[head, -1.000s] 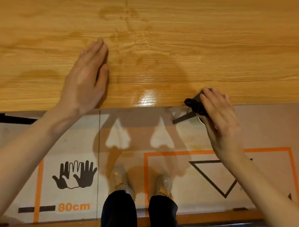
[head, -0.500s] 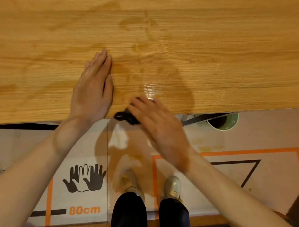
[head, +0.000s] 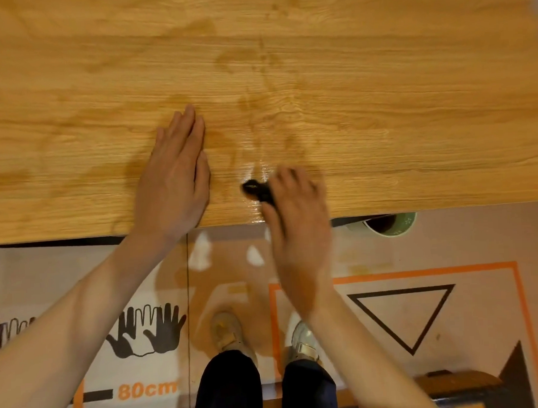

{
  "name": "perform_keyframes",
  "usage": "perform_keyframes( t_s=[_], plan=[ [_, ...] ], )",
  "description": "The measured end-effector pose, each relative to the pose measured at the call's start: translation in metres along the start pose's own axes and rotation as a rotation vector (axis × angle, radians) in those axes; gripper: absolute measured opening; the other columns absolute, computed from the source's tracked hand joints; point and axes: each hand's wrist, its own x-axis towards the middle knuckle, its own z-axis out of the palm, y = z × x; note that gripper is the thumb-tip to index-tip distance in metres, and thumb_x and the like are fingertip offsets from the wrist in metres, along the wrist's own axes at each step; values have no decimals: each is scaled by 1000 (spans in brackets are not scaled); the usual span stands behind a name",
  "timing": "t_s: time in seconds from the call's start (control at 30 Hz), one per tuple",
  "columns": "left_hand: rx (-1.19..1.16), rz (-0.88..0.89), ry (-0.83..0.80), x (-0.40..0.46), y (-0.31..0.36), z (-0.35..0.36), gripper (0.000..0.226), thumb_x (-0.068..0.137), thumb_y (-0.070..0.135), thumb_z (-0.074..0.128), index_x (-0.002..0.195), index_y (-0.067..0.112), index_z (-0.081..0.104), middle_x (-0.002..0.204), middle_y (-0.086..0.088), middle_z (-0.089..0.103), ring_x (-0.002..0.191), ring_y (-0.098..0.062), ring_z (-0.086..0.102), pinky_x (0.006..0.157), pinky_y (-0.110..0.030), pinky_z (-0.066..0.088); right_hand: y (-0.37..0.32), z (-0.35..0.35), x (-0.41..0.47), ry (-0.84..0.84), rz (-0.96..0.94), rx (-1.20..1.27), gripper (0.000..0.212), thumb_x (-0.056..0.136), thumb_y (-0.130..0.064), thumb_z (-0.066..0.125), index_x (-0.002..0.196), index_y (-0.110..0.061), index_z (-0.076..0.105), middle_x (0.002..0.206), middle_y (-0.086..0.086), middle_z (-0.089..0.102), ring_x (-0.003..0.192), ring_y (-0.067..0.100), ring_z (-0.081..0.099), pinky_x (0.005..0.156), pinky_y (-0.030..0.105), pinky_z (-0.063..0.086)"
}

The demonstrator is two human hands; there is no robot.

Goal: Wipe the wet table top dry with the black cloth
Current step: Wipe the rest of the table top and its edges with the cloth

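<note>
CHANGE: your right hand [head: 296, 221] has slid the black cloth [head: 256, 190] back right from beside your left hand [head: 171, 180] | GRIP: bunched cloth pinched; left flat | WHERE: table [head: 380, 91] near edge, glossy patch | MEANING: stains beyond remain.

The table top [head: 381, 112] looks like wood-grain laminate, honey-coloured and smooth, with a mostly satin finish. Just beyond the fingers of the right hand [head: 296, 221] it shines glossy with a wet sheen; darker damp patches lie farther out. The black cloth [head: 256, 190] under that hand looks soft and matt. Below both hands, the printed floor mat [head: 418, 259] appears smooth and dull.
</note>
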Motion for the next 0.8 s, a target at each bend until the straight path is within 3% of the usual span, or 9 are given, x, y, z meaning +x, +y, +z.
perform_keyframes(
  t_s=[0.1, 0.2, 0.33, 0.47, 0.6, 0.67, 0.8],
  plan=[
    [6, -4, -13, 0, 1, -1, 52, 110, 25, 25, 157, 1, 27, 166, -12, 21, 155, -26, 17, 128, -38, 9, -22, 14, 9, -52, -156, -3, 44, 95, -28, 40, 124, -6, 64, 133, 10, 60, 130, 28, 51, 114, 40, 23],
    [-10, -18, -27, 1, 2, -2, 52, 110, 25, 25, 157, 3, 27, 167, -11, 20, 155, -24, 16, 128, -36, 7, 24, -12, 11, -116, -231, 27, 40, 97, -27, 47, 130, -7, 59, 139, 8, 55, 136, 24, 44, 118, 37, 20],
    [-21, -25, -25, 0, 3, -1, 52, 110, 24, 25, 157, 3, 28, 167, -11, 21, 155, -25, 16, 128, -37, 9, 106, -63, 9, -29, 113, 20, 43, 102, -29, 42, 140, -12, 49, 150, 2, 42, 145, 15, 26, 123, 41, 11],
    [-26, -20, -17, 0, 3, -1, 51, 110, 21, 28, 157, 2, 28, 166, -13, 21, 155, -27, 18, 128, -36, 7, 86, -49, 18, 118, 354, 5, 43, 103, -26, 38, 140, -7, 48, 150, 9, 41, 145, 23, 28, 122, 40, 11],
    [-36, -23, -28, 0, 3, -2, 51, 110, 21, 28, 157, 2, 27, 167, -12, 20, 155, -27, 16, 127, -35, 6, -8, 8, 33, 38, 144, -24, 37, 100, -17, 43, 130, 0, 56, 139, 18, 53, 135, 37, 42, 113, 48, 29],
    [-37, -5, -39, 0, 2, -3, 53, 108, 23, 25, 157, 1, 27, 167, -13, 20, 155, -28, 16, 127, -37, 7, -45, 31, 36, 27, 62, -45, 41, 100, -25, 39, 132, -5, 56, 140, 12, 54, 136, 30, 42, 116, 42, 25],
    [-29, -14, -48, 1, 2, -4, 51, 109, 19, 28, 157, 2, 27, 167, -12, 19, 156, -25, 15, 128, -36, 7, -20, 16, 36, -36, -124, -33, 41, 98, -26, 48, 133, -7, 56, 140, 8, 54, 136, 24, 43, 116, 38, 23]
  ],
)
